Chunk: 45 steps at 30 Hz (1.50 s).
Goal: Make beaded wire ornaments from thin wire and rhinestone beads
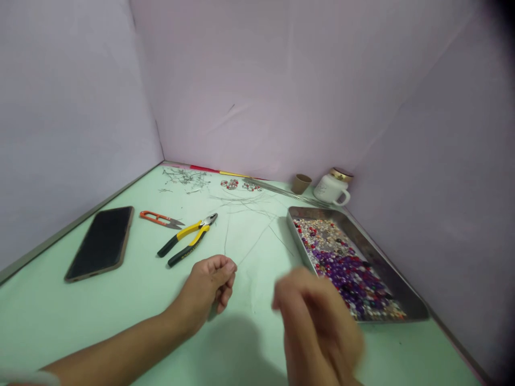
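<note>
My left hand (209,287) is closed over the middle of the table, thumb and index finger pinching thin wire (254,243). Two strands of it rise from the fingertips and spread apart toward the back. My right hand (317,321) is raised in the foreground, left of the metal tray (402,279), and is blurred. Its fingers are curled with thumb and index finger together; anything between them is too smeared to make out. Left of my left hand lie pliers (191,236) with yellow and black handles and orange thread snips (161,219).
Mixed beads (354,276) fill much of the tray. A phone (102,241) lies at left. Along the back are wire pieces (189,177), red-and-clear beaded pieces (230,184), long metal wires (287,192), a brown cup (301,184) and a lidded white mug (328,190). Walls enclose the table.
</note>
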{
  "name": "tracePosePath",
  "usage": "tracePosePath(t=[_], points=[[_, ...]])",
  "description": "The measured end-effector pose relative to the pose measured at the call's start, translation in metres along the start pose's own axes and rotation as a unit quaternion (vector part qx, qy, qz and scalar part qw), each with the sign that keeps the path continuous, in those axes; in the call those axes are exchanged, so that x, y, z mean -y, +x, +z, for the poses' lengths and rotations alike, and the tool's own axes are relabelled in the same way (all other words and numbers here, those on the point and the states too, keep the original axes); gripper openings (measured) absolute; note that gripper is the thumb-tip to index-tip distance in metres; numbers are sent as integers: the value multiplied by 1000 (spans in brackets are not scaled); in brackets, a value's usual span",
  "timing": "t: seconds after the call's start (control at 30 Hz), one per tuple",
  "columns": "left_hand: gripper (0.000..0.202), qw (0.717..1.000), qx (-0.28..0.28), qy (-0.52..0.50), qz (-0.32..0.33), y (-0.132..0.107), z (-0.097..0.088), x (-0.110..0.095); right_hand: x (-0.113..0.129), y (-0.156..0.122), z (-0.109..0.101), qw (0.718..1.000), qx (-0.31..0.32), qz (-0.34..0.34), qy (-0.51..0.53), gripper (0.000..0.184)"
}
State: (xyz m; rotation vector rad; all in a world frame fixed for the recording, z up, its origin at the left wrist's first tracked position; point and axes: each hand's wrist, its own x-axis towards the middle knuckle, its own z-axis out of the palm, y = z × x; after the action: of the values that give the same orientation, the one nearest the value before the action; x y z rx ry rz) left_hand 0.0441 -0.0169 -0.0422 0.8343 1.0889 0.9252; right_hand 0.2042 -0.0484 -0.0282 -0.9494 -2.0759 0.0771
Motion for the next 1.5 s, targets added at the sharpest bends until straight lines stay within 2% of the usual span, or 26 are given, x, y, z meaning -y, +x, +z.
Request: tracePosePath(t=[0.07,0.1,0.13,0.2,0.23,0.37,0.47,0.57,0.6,0.63,0.7,0.77,0.8,0.87,0.97,1.1,1.13,1.17,1.2,1.3,1.33,1.37,1.4,1.5], points=[[27,1000,-10,-16,8,0,1,-1,-9,19,22,994,-49,93,34,29],[27,1000,-10,-22,9,1,1,-1,-12,25,31,966,-50,209,142,27],[27,1000,-9,-26,10,1,1,-1,-15,29,38,930,-29,287,226,26],[26,1000,-3,-28,9,3,1,-2,-17,32,46,855,9,385,347,23],[27,1000,0,-24,7,3,1,-1,-17,31,48,836,18,402,373,21],[28,1000,15,28,-1,4,1,2,-18,25,48,802,-3,435,408,14],[18,995,28,99,-5,3,1,0,-23,25,47,744,-27,470,474,18],[23,972,-26,233,25,3,-5,-14,-29,26,43,687,-65,501,522,22],[22,950,-59,301,55,3,-8,-21,-31,26,41,680,-76,507,525,22],[19,913,-89,389,87,4,-13,-28,-33,26,40,680,-86,508,522,23],[18,791,-138,577,146,6,-25,-42,-39,25,38,697,-106,498,505,23],[18,673,-138,709,161,9,-37,-51,-44,24,37,721,-124,487,477,22],[18,640,-136,743,139,11,-42,-54,-46,23,37,730,-132,485,463,21],[21,615,-133,772,91,16,-52,-55,-50,23,38,746,-144,482,436,21],[29,615,-149,773,49,25,-59,-52,-52,23,39,769,-149,471,406,21],[28,613,-164,771,50,33,-60,-48,-54,23,41,787,-131,460,391,20],[27,620,-162,766,48,32,-58,-49,-54,23,41,790,-127,459,387,20],[26,640,-151,752,48,31,-56,-49,-55,23,41,794,-124,458,380,20],[25,673,-127,727,46,28,-53,-51,-55,23,41,800,-122,456,371,20],[33,820,-4,572,18,13,-41,-57,-56,24,38,817,-131,449,338,21],[38,856,30,516,-18,7,-36,-60,-56,25,37,820,-137,448,329,22],[43,879,44,473,-42,1,-31,-62,-55,25,36,821,-143,448,323,22],[45,889,50,452,-51,-4,-26,-63,-55,26,36,821,-146,449,319,22],[43,893,103,438,-31,-14,-13,-64,-54,26,35,823,-138,454,312,22]])
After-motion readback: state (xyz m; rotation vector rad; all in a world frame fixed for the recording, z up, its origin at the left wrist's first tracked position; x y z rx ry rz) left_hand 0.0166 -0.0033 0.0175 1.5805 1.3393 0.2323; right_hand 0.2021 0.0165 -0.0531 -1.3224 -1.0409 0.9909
